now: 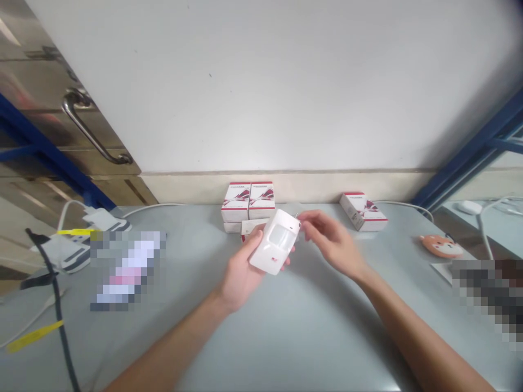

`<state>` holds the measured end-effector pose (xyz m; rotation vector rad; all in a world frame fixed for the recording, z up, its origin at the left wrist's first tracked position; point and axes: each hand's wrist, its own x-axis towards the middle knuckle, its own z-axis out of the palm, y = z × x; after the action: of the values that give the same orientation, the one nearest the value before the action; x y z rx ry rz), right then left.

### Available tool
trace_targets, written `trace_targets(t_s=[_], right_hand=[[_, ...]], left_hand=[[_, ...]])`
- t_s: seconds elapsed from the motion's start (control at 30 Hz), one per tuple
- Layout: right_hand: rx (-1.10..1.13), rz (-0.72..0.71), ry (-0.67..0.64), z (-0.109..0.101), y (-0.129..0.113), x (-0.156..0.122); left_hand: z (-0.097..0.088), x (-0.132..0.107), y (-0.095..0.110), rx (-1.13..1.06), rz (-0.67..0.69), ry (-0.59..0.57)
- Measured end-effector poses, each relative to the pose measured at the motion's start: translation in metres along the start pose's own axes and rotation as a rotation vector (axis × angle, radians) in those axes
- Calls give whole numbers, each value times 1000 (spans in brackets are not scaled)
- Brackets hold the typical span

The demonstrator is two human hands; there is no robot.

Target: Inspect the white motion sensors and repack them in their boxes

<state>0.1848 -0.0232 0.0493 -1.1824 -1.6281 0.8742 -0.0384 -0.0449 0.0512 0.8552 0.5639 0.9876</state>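
A white plastic motion sensor (274, 242) sat above the grey table (261, 343), gripped in the left hand (241, 275), its fingers curled behind the casing. The right hand (333, 242) lay at 3 o'clock, fingertips (305, 224) nearly closed at the sensor's top corner, their hold unclear. White-and-red boxes (248, 200) stood at 12 o'clock, another white-and-red box (363, 211) at 2 o'clock.
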Motion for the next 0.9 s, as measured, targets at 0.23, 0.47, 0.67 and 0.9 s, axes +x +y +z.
trace_targets(t_s=[0.23,0.47,0.67,0.9], right_hand=[[-701,148,213,-19,62,13],[-474,155,330,-43,72,23],[120,126,331,-66,48,19],[325,104,77,-63,35,14]], left_hand=[[-1,0,-3,69,11,-32],[-1,0,-1,26,6,17],[1,0,7,-53,44,62],[3,1,11,-83,23,85]])
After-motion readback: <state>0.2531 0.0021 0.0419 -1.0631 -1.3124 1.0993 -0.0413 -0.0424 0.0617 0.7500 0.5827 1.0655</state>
